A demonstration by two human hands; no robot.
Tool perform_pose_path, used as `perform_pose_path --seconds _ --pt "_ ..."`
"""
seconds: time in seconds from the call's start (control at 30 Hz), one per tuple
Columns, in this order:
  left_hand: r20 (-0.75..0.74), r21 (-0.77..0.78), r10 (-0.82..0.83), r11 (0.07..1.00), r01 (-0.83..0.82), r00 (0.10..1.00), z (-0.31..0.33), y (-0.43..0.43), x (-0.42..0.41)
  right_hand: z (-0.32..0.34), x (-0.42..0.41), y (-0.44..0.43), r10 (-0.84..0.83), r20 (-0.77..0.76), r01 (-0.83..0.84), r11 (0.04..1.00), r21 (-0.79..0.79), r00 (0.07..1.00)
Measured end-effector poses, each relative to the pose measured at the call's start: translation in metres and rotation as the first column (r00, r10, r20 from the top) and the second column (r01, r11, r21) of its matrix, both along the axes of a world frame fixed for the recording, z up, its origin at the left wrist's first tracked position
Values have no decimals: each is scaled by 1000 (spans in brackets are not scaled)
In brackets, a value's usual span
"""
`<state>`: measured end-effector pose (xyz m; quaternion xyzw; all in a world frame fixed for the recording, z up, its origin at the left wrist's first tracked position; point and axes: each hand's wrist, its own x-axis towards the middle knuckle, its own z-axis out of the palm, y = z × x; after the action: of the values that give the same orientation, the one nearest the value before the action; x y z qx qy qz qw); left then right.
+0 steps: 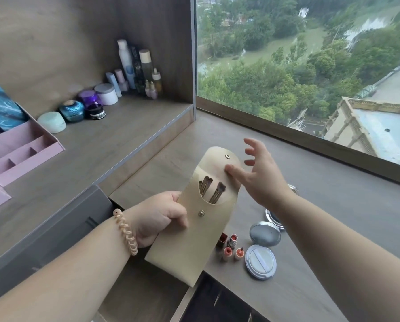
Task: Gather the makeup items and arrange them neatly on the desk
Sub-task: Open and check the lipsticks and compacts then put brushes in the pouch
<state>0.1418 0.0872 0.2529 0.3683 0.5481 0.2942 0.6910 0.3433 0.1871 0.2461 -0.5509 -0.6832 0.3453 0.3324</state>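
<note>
Here my left hand [159,217] pinches the edge of a beige brush pouch [194,233] held above the desk [322,205], while my right hand [259,173] is spread, its thumb pressing the raised flap beside the brush tips [211,189] whose handles are hidden inside. Below, the pouch partly covers the lipsticks [231,246], and my right forearm cuts off a silver compact [273,220] behind the two round cushion cases [262,247]. Farther off, the labels on the shelf bottles [136,66] are too blurred to read.

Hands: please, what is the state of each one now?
Left hand: closed, holding the beige brush pouch.
Right hand: open, thumb on the pouch flap.
</note>
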Motion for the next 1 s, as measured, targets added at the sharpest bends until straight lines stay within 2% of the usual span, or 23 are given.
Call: perform_pose_path --seconds 0.07,0.13,0.17,0.2,0.23,0.27,0.3,0.33,0.37,0.4,0.47,0.53,0.67,0.83,1.0 --pt "71 6 27 1000 -27 997 0 -1 1 -1 2 -3 -62 -176 30 984 -177 982" --pt "152 15 44 999 -47 987 1 -3 4 -2 1 -6 -176 -360 18 916 -402 916" --pt "188 18 52 998 -56 981 1 -3 6 -2 -2 -10 -208 -371 37 908 -417 905" --pt "212 20 60 998 -66 975 1 -4 7 -2 -3 -14 -228 -313 118 936 -333 922" --pt "223 19 66 997 -72 973 0 -4 9 -1 -4 -20 -257 -217 233 964 -129 942" --pt "225 16 69 997 -74 972 -1 -4 11 3 -4 -25 -277 -141 298 942 157 950" --pt "223 13 70 997 -75 972 -1 -4 12 10 -4 -31 -264 -111 286 862 419 958" --pt "226 12 67 997 -72 972 -2 -4 12 16 -4 -33 -197 -81 207 798 566 977" --pt "228 13 60 998 -64 972 -2 -3 13 22 -6 -35 -92 -11 80 790 608 996" --pt "226 16 45 999 -50 973 -1 -3 14 27 -8 -37 11 90 -60 823 564 996" --pt "196 35 -4 999 -3 981 0 -2 16 29 -17 -40 179 344 -293 903 315 922" --pt "148 72 -83 995 73 985 1 -2 19 26 -24 -43 270 443 -377 910 171 855" --pt "113 106 -173 981 161 978 4 -1 19 23 -26 -43 232 359 -317 927 200 904" --pt "96 100 -211 974 201 973 6 2 15 23 -30 -42 247 376 -328 930 168 893" --pt "133 99 -210 975 198 969 5 1 13 26 -33 -42 271 320 -324 938 126 908"
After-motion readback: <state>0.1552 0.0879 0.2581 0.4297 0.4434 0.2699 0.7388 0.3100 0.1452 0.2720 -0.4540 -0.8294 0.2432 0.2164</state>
